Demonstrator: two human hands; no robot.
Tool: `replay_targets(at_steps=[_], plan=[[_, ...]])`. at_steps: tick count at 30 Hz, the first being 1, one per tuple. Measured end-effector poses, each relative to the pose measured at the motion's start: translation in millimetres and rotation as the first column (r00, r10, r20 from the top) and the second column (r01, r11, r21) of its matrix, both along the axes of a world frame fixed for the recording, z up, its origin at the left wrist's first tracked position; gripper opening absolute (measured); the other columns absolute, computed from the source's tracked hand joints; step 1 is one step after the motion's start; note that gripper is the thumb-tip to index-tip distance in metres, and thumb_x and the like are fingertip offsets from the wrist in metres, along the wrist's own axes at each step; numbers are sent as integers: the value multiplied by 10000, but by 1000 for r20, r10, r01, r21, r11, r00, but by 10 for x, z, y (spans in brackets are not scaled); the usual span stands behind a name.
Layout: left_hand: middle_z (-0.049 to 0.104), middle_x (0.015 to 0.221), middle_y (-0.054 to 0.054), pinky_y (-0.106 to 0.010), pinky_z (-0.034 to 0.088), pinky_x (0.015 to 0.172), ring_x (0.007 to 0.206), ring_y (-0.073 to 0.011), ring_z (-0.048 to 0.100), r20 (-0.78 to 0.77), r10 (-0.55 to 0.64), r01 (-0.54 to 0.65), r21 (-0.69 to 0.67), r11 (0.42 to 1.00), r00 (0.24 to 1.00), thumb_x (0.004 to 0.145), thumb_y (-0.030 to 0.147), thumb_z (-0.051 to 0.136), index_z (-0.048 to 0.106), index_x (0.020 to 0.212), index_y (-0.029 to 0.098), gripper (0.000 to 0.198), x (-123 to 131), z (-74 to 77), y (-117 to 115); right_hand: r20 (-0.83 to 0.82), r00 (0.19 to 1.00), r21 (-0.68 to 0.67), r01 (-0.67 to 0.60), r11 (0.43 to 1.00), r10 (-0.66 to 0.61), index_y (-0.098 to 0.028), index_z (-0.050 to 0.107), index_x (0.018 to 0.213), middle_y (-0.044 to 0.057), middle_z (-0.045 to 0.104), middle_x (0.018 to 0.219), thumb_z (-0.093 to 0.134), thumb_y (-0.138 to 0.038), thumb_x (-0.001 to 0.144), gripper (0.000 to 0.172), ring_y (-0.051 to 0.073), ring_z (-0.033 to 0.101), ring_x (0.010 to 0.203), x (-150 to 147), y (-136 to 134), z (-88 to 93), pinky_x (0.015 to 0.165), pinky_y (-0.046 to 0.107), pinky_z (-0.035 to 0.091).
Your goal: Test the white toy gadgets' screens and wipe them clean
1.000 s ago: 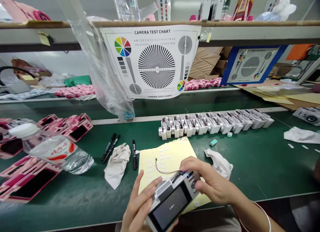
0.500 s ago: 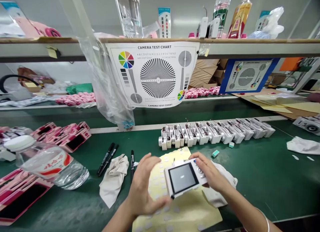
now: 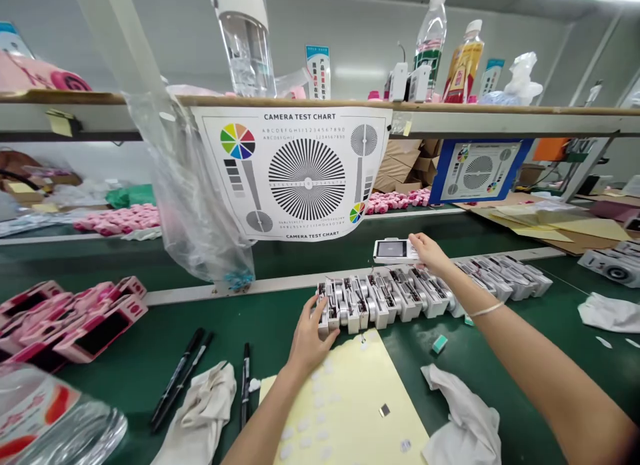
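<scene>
My right hand (image 3: 429, 251) grips a white digital camera (image 3: 393, 250) by its right end and holds it above the far side of the row. The camera's dark screen faces me. At the row's left end, my left hand (image 3: 311, 337) has its thumb and fingers around the endmost white camera body (image 3: 329, 313). Several more opened white camera bodies (image 3: 383, 298) stand side by side, their inner parts showing. Below them lies a yellow sheet (image 3: 360, 391) dotted with pale stickers, with a small dark square piece (image 3: 384, 409) on it.
A camera test chart (image 3: 307, 175) hangs from the shelf (image 3: 350, 115). Pink cameras (image 3: 95, 318) and a water bottle (image 3: 55, 418) lie on the left. Black markers (image 3: 177, 378), white cloths (image 3: 463, 415) and a green-and-white eraser-like block (image 3: 440, 344) are on the green table.
My right hand has carried the camera forward, from over the yellow sheet to above the row. My left hand has moved forward from beside that camera to the row's left end. The view has shifted.
</scene>
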State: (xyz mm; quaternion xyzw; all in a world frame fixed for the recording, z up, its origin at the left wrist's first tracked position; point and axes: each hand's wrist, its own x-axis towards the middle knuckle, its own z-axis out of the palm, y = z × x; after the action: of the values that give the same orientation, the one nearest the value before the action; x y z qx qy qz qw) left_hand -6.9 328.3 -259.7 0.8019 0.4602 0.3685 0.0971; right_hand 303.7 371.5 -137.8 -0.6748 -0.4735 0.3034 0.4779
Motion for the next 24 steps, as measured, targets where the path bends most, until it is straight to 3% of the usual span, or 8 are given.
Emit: replay_targets(at_steps=[4, 11, 18, 24], plan=[[323, 1355, -135, -442, 442, 936, 1211, -307, 418, 1, 9, -9, 0, 1000, 1000, 742, 307, 573, 345, 1297, 222, 606, -9, -21, -8, 86, 989, -65, 123, 990, -118, -140, 515, 1091, 44, 593, 914, 444, -379, 903, 313, 109, 582, 682, 127, 514, -16, 593, 266, 506], [352, 1328, -138, -435, 486, 869, 1138, -303, 488, -2, 46, -46, 35, 998, 999, 759, 275, 547, 344, 1295, 244, 575, -1, -71, -28, 252, 956, -174, 198, 965, -151, -146, 516, 1127, 70, 583, 1039, 487, -331, 890, 302, 156, 600, 837, 115, 1133, -274, 709, 335, 523], [355, 1312, -149, -448, 494, 848, 1103, -308, 508, -17, 57, -57, 24, 998, 998, 746, 279, 543, 324, 1303, 246, 600, 12, -60, -55, 454, 888, -191, 173, 966, -69, -152, 504, 1148, 76, 571, 1073, 486, -321, 891, 309, 162, 597, 861, 6, 1469, -513, 719, 340, 524], [370, 1306, -148, -447, 497, 841, 1102, -316, 511, -2, 60, -60, 18, 998, 998, 744, 287, 530, 336, 1306, 241, 597, 24, -44, -56, 639, 767, -229, 106, 968, 67, -151, 508, 1155, 88, 537, 1157, 524, -281, 871, 313, 201, 565, 982, -48, 1554, -601, 810, 397, 495]])
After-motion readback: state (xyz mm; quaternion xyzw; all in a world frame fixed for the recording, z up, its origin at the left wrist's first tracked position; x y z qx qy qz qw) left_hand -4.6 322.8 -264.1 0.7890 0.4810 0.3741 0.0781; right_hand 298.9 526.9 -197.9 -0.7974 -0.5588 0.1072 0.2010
